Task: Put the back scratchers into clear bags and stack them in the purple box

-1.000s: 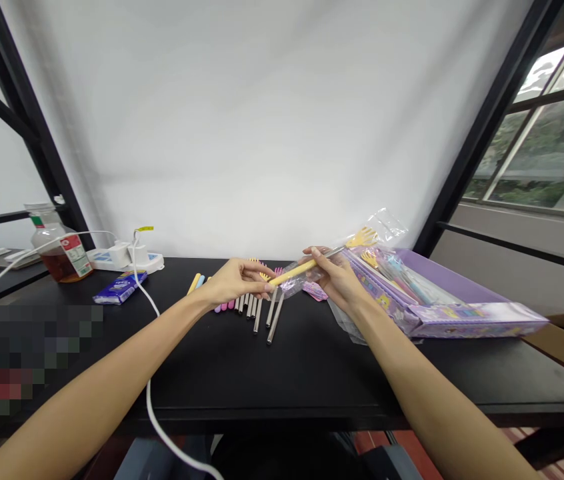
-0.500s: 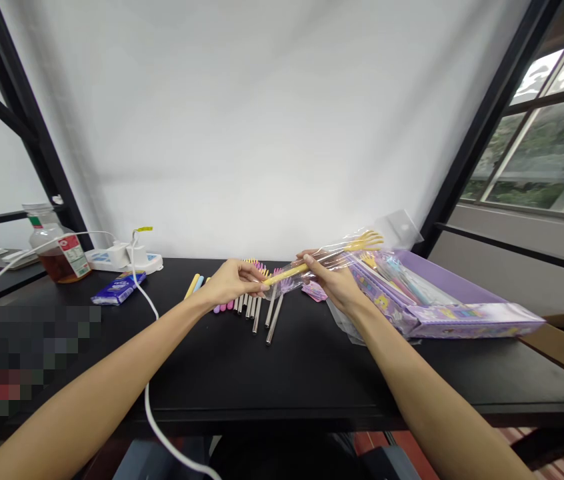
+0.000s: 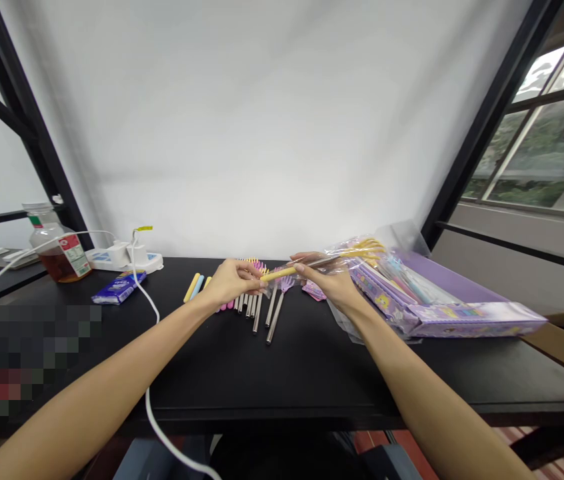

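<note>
Holding a back scratcher (image 3: 278, 274) level in front of the body, the person has both hands close together above a black desk (image 3: 262, 373). The left hand (image 3: 235, 282) is closed on the end of the yellow handle, and the right hand (image 3: 326, 282) grips further along, over a clear plastic bag (image 3: 332, 261) that covers the metal shaft. A short stretch of yellow handle shows between the hands. The bag runs on to the right, and a small yellow hand-shaped head (image 3: 367, 247) shows through it.

Just below the hands, a row of similar back scratchers (image 3: 262, 313) lies side by side on the desk, with steel shafts pointing toward the person. Pink handles (image 3: 225, 308) show beneath the left hand, and yellow and blue handles (image 3: 192, 287) lie just beyond it. A pink head (image 3: 286, 284) sits between the hands. To the right, a long lilac cardboard box (image 3: 477, 320) holds more wrapped items, with a small pink packet (image 3: 313, 291) beside it.

Further left are a blue packet (image 3: 119, 288), a white power strip (image 3: 127, 261), a white cable (image 3: 148, 320), and a glass jar of brown liquid (image 3: 57, 253). A window (image 3: 532, 153) shows greenery at the far right.
</note>
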